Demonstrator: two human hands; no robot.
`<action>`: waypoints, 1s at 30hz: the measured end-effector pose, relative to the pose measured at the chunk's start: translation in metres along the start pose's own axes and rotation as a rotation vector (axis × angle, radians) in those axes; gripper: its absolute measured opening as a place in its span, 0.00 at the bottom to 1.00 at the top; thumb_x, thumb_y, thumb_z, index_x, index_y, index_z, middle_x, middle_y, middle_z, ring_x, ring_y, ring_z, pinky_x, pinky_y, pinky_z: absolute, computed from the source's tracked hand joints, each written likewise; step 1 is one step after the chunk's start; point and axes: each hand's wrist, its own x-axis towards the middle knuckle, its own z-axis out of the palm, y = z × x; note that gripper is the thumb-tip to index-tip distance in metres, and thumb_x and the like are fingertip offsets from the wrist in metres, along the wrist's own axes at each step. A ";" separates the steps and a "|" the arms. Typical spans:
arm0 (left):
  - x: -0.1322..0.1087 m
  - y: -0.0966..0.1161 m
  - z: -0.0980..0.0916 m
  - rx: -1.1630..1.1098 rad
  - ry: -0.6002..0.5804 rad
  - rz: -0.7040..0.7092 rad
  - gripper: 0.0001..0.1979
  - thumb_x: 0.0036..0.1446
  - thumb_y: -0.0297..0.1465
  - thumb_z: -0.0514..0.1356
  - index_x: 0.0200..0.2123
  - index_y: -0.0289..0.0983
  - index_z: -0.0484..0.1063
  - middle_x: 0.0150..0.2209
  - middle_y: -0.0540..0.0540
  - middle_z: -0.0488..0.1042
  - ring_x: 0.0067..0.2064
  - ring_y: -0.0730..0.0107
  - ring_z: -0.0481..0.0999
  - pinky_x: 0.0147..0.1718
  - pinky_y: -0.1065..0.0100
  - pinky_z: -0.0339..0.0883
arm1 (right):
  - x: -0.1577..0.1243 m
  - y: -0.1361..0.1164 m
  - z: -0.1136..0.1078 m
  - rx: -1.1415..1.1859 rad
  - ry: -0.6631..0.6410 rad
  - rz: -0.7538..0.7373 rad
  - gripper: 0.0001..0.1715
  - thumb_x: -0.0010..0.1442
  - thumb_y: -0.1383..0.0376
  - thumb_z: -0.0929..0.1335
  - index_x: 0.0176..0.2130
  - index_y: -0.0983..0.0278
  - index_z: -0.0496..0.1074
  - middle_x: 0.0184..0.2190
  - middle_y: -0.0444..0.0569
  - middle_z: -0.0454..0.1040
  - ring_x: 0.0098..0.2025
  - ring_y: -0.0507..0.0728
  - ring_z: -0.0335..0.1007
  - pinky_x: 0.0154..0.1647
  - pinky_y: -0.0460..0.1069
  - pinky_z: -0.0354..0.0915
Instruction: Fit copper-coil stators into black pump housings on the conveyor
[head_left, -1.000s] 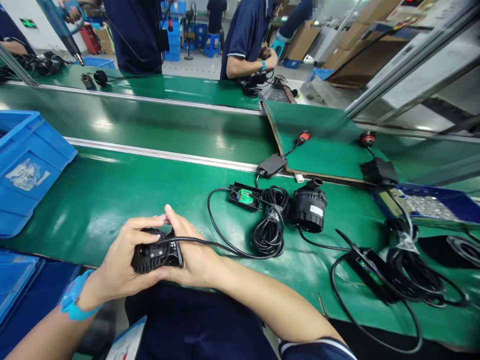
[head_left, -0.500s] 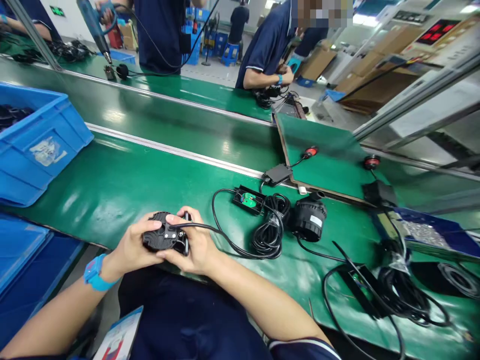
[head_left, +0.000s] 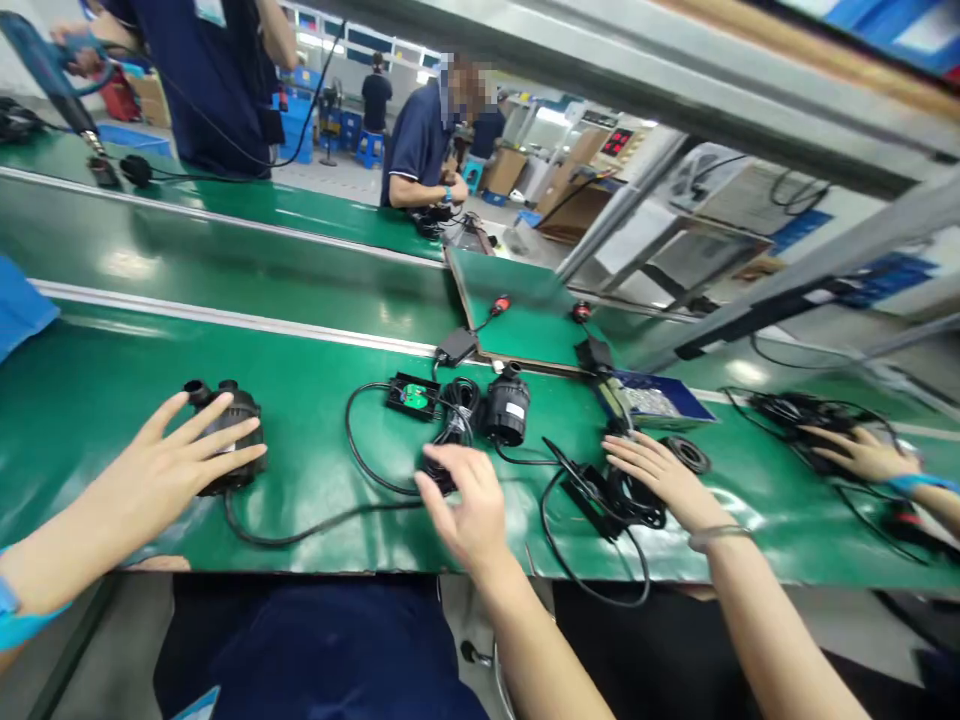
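At the left, a black pump [head_left: 244, 425] with two short pipe stubs stands on the green bench. My left hand [head_left: 169, 455] is over its near left side, fingers spread; whether they touch it I cannot tell. From the pump's base a cable [head_left: 315, 530] runs right towards my right hand [head_left: 465, 495]. That hand is slightly blurred, its thumb and fingers apart, above a coiled black cable [head_left: 457, 405] that it partly hides. Behind the coil lies an open black housing with a green circuit board [head_left: 412, 397]. A second black pump [head_left: 508, 408] stands right of the coil.
A co-worker's two hands [head_left: 660, 475] reach in from the right, over another cable coil and black housing. A blue tray of small parts [head_left: 664, 398] lies behind them. The corner of a blue bin [head_left: 19, 305] shows at far left. A metal frame crosses the upper right.
Both hands have let go of the pump, which now stands on the bench. My right hand has moved right to the cable coil. The view has swung right, bringing a co-worker's hands in.
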 end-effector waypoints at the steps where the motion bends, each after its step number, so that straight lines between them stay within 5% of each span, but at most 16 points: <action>1: -0.001 0.001 0.005 0.025 0.058 -0.051 0.46 0.57 0.24 0.49 0.72 0.72 0.50 0.72 0.61 0.57 0.75 0.47 0.50 0.72 0.34 0.33 | 0.003 0.013 -0.002 -0.097 0.003 0.092 0.17 0.68 0.60 0.71 0.54 0.63 0.74 0.48 0.53 0.76 0.51 0.60 0.72 0.53 0.57 0.70; 4: -0.008 -0.002 0.020 -0.032 0.182 -0.310 0.35 0.65 0.42 0.52 0.71 0.77 0.47 0.77 0.63 0.37 0.75 0.35 0.45 0.64 0.25 0.49 | 0.009 0.041 0.003 -0.195 -0.112 0.400 0.40 0.65 0.46 0.71 0.65 0.68 0.69 0.57 0.62 0.69 0.59 0.71 0.68 0.58 0.67 0.67; 6: -0.014 -0.009 0.033 -0.206 0.128 -0.473 0.42 0.56 0.57 0.59 0.72 0.75 0.46 0.77 0.63 0.28 0.74 0.28 0.45 0.59 0.26 0.62 | 0.011 0.051 0.012 -0.066 -0.226 0.574 0.49 0.60 0.46 0.73 0.70 0.67 0.65 0.66 0.65 0.60 0.64 0.77 0.63 0.62 0.72 0.63; 8: -0.017 -0.018 0.050 -0.329 0.034 -0.525 0.47 0.52 0.60 0.61 0.72 0.73 0.45 0.77 0.61 0.35 0.74 0.32 0.49 0.60 0.31 0.65 | 0.010 0.055 0.020 0.117 -0.252 0.643 0.45 0.56 0.54 0.72 0.69 0.64 0.67 0.72 0.62 0.52 0.69 0.77 0.59 0.67 0.72 0.59; 11: -0.005 -0.021 0.077 -0.368 -0.006 -0.543 0.45 0.55 0.59 0.61 0.73 0.69 0.45 0.74 0.53 0.49 0.76 0.42 0.48 0.69 0.36 0.55 | 0.002 0.056 0.025 0.256 -0.128 0.653 0.33 0.54 0.61 0.67 0.59 0.65 0.75 0.71 0.58 0.56 0.73 0.67 0.57 0.73 0.63 0.55; 16: 0.050 0.008 0.101 -0.441 -0.054 -0.452 0.44 0.62 0.58 0.58 0.75 0.54 0.46 0.74 0.39 0.44 0.76 0.41 0.46 0.68 0.38 0.55 | -0.040 0.041 0.003 0.301 0.115 0.704 0.22 0.59 0.61 0.67 0.51 0.61 0.80 0.69 0.55 0.62 0.72 0.64 0.59 0.72 0.63 0.57; 23: 0.144 0.051 0.127 -0.570 -0.112 -0.270 0.50 0.58 0.63 0.59 0.76 0.51 0.45 0.75 0.38 0.38 0.75 0.39 0.50 0.68 0.41 0.58 | -0.100 0.014 -0.049 0.241 0.037 0.723 0.24 0.59 0.68 0.68 0.53 0.52 0.80 0.69 0.49 0.64 0.70 0.64 0.62 0.70 0.65 0.60; 30: 0.215 0.093 0.151 -0.646 -0.118 -0.103 0.52 0.57 0.64 0.60 0.76 0.49 0.47 0.75 0.37 0.38 0.75 0.38 0.48 0.69 0.40 0.56 | -0.127 0.011 -0.072 0.176 0.151 0.765 0.18 0.64 0.65 0.69 0.51 0.58 0.81 0.68 0.55 0.65 0.70 0.61 0.64 0.69 0.56 0.63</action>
